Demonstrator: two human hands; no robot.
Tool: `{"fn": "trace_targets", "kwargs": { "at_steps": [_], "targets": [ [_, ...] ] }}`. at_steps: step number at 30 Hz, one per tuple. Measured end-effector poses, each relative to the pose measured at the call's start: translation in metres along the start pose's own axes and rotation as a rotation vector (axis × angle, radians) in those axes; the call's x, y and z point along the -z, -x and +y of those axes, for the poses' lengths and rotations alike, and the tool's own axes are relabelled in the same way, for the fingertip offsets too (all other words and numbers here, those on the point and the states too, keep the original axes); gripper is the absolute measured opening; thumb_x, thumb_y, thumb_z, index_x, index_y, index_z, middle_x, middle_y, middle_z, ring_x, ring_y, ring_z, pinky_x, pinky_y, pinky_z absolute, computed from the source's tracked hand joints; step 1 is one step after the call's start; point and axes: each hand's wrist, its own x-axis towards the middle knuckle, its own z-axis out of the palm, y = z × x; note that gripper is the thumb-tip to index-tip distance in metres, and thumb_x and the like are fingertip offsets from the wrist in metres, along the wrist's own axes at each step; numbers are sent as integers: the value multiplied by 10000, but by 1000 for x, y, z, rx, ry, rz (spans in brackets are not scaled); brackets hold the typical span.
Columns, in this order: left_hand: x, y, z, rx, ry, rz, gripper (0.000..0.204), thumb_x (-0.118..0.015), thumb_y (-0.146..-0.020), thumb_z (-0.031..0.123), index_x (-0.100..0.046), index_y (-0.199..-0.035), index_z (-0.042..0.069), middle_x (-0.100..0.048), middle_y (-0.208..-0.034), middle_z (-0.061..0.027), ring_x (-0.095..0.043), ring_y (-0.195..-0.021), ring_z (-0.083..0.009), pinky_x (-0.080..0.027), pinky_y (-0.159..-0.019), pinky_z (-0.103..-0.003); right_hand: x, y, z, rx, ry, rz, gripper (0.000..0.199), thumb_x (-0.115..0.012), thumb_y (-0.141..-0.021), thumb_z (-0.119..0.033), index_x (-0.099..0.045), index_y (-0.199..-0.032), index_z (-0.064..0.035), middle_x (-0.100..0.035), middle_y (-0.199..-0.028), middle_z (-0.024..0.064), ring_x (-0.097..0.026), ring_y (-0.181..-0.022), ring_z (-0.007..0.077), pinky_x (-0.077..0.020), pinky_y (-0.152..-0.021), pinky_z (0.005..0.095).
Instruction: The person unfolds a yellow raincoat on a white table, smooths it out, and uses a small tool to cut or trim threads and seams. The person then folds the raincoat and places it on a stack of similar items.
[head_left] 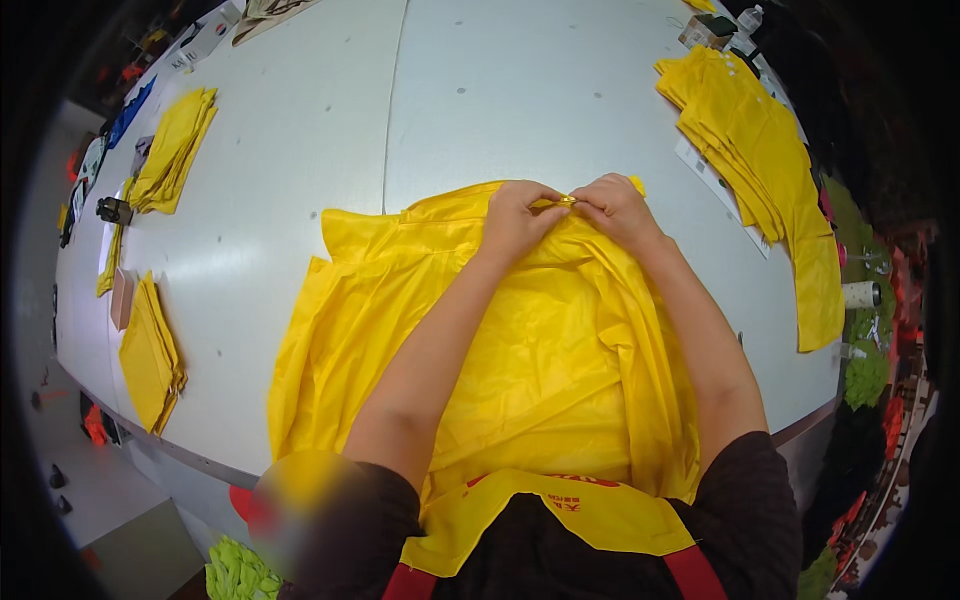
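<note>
A yellow garment (530,350) of thin, creased cloth lies spread over the pale table in front of me, its near part reaching the table edge by my body. At its far edge, my left hand (522,218) pinches the cloth between thumb and fingers. Close beside it, my right hand (618,208) grips the same edge, with the fingertips of both hands almost meeting. A small bit of yellow fabric shows between them; its detail is too small to tell. Left of my hands, a flap of the garment lies loosely folded.
Folded yellow garments (740,130) are stacked at the right over a white sheet (712,180). More yellow folded cloth (178,150) lies at the far left, with another pile (150,350) nearer. A small black device (114,210) stands there. A white tumbler (862,294) lies beyond the right edge.
</note>
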Motion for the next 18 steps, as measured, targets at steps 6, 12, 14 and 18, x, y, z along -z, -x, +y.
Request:
{"fn": "trace_targets", "kwargs": {
  "at_steps": [6, 12, 14, 18],
  "targets": [
    [-7, -4, 9, 78, -9, 63, 172, -698, -684, 226, -680, -704, 57, -634, -655, -86, -589, -634, -250, -464, -613, -337, 1, -1, -4, 36, 88, -9, 61, -618, -726, -86, -640, -783, -80, -622, -708, 39, -575, -719, 231, -429, -724, 345],
    [25, 3, 11, 43, -342, 187, 126, -674, -673, 200, -667, -645, 77, -626, -634, -66, -585, -643, -262, -444, -617, -369, 4, -1, -8, -16, 196, 58, 65, -607, -726, -71, -648, -773, -85, -633, -703, 65, -577, -677, 261, -450, -688, 350],
    [45, 10, 3, 66, -410, 186, 123, -669, -671, 197, -663, -645, 76, -626, -646, -65, -585, -649, -261, -441, -611, -372, 4, -2, -6, -19, 199, 80, 68, -605, -724, -69, -648, -774, -85, -636, -708, 70, -578, -672, 268, -456, -676, 354],
    [82, 32, -3, 232, -372, 148, 131, -656, -676, 200, -661, -660, 71, -630, -680, -73, -583, -669, -271, -444, -610, -381, 0, -2, -5, -24, 181, 84, 72, -601, -726, -80, -648, -780, -87, -639, -723, 75, -582, -683, 279, -465, -653, 369]
  ]
}}
